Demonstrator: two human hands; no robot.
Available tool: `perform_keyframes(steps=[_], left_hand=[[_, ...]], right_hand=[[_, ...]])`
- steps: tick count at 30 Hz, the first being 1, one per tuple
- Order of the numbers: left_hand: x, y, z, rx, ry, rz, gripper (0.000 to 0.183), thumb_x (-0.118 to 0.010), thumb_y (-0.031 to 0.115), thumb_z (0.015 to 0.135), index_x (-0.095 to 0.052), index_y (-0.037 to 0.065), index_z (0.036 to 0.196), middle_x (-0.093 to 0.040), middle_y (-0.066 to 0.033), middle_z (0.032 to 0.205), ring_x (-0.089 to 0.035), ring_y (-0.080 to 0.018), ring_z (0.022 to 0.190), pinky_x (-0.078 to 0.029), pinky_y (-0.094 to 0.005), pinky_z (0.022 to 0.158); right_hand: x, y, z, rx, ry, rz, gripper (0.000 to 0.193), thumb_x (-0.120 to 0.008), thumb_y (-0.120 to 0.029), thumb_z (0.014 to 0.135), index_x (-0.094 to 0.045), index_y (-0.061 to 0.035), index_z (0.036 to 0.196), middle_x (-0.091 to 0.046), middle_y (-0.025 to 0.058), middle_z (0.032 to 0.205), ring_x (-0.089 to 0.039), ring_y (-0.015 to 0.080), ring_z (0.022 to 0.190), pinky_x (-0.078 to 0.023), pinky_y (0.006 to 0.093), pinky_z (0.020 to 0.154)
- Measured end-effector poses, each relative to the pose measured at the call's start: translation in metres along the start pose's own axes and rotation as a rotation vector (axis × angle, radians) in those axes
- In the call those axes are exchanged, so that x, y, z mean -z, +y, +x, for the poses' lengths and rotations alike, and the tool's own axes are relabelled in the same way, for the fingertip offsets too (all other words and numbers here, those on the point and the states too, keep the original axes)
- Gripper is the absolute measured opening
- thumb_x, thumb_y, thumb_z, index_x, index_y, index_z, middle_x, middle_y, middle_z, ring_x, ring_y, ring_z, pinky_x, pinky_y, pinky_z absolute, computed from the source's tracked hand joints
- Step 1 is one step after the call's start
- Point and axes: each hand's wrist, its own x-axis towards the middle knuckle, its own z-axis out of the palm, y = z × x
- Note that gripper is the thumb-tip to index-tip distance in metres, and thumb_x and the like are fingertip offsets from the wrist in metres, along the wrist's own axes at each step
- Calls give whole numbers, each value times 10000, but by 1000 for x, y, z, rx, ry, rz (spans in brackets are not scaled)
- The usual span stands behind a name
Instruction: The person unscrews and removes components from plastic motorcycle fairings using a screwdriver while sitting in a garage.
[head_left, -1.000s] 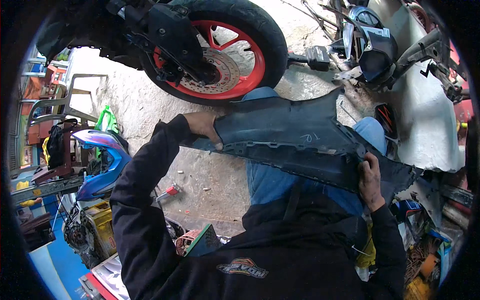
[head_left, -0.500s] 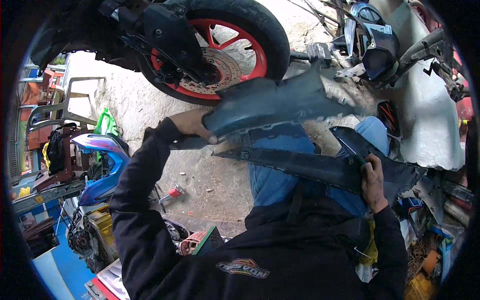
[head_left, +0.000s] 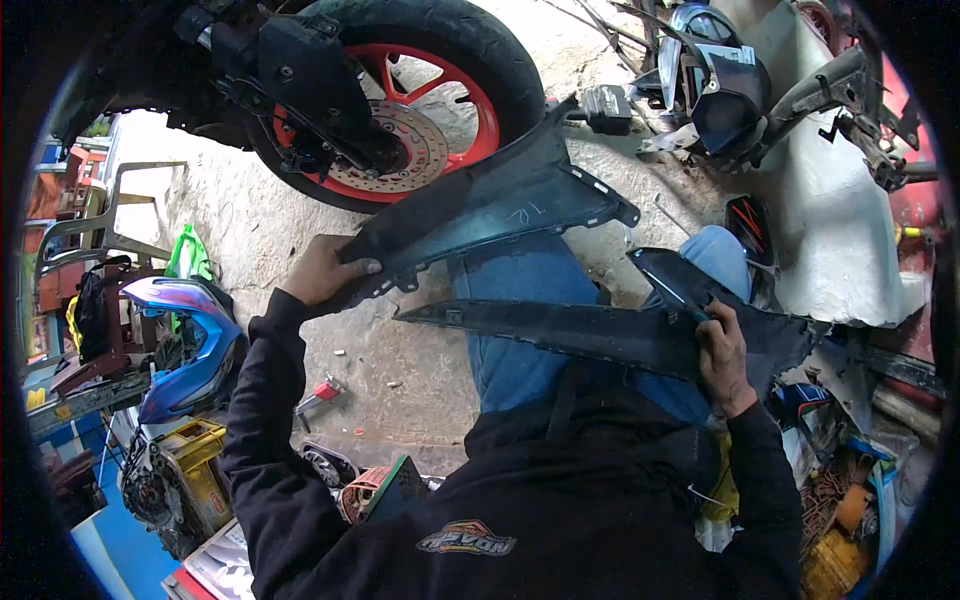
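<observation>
My left hand (head_left: 328, 272) grips the narrow end of a black plastic motorcycle fairing panel (head_left: 480, 215), thumb on top. That panel is held up in front of the wheel, its wide end pointing up and right, with clip tabs along its edge. My right hand (head_left: 724, 358) is closed on a second, long black fairing panel (head_left: 570, 330) lying across my lap. Its thin tip points left and its broad end reaches past my right knee. A gap separates the two panels.
A motorcycle wheel (head_left: 470, 60) with red rim and brake disc stands ahead. At left are a blue-purple fairing piece (head_left: 215, 340) and a green bag (head_left: 190, 255). A red-handled tool (head_left: 325, 391) lies on the floor. A headlight unit (head_left: 725, 90) sits at the far right.
The panel in my left hand has turned, its wide end now steeper and its inner face showing. My left hand has lowered slightly. My right hand keeps hold of the other panel.
</observation>
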Motion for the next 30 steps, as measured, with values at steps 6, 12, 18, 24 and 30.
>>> perform_keyframes(steps=[6,12,18,24,30], left_hand=[[-14,32,16,-155,110,73,355,-695,260,867,-680,-26,1077,-707,-196,893,-681,-282,792,-504,-382,775],[-34,88,66,-533,238,198,326,-582,166,898,-618,1,1177,-657,-245,1010,-619,-415,996,-480,-454,861],[-49,152,139,-507,-3,479,342,-607,158,876,-613,-4,1178,-653,-240,1099,-615,-401,1055,-473,-455,910],[-117,140,210,-545,-173,480,322,-659,157,821,-656,17,1110,-675,-229,1055,-639,-393,1014,-496,-474,887],[-147,160,224,-520,-153,636,370,-655,172,824,-624,64,1177,-675,-218,1046,-646,-377,1006,-510,-475,856]], right_hand=[[26,-9,16,-38,-53,85,226,-577,76,741,-530,0,948,-534,210,1107,-597,418,942,-497,436,819],[28,1,25,-71,17,102,189,-568,54,759,-522,0,934,-540,203,1099,-591,417,928,-492,435,804],[29,-4,20,-73,12,124,173,-588,62,787,-540,-1,941,-542,204,1108,-588,417,963,-489,440,824],[20,-3,5,-148,102,205,169,-579,76,788,-540,-12,926,-539,195,1095,-588,403,967,-491,422,822],[27,0,-12,-237,161,227,149,-577,68,795,-538,-16,912,-538,183,1087,-592,389,938,-496,419,798]])
